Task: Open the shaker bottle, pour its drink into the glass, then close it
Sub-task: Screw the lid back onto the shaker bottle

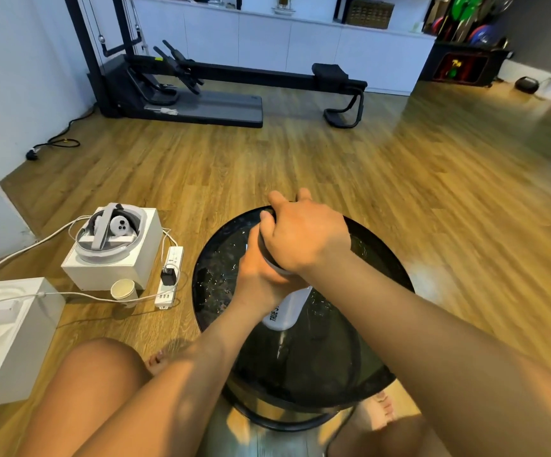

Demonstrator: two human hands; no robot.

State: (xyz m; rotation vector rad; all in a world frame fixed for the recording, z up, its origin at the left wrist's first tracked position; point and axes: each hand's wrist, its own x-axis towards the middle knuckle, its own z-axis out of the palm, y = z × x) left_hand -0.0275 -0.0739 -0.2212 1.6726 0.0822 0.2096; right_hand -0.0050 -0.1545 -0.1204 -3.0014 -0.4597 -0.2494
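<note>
a: over the middle of the round black tabletop point(214, 285), where is the shaker bottle point(284, 311)?
b: tilted, held above it. the left hand point(260, 275) wraps its white body; the right hand point(303, 232) closes over the dark lid point(267, 215).

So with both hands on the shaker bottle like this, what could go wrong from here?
1. The shaker bottle is tilted over the round black table while the right hand grips its dark lid; if the lid comes free suddenly, drink could spill.
2. The left hand holds the body alone, so a hard twist might make it slip.
3. No glass is visible on the table, so pouring may need a search; only a paper cup stands on the floor.
</note>
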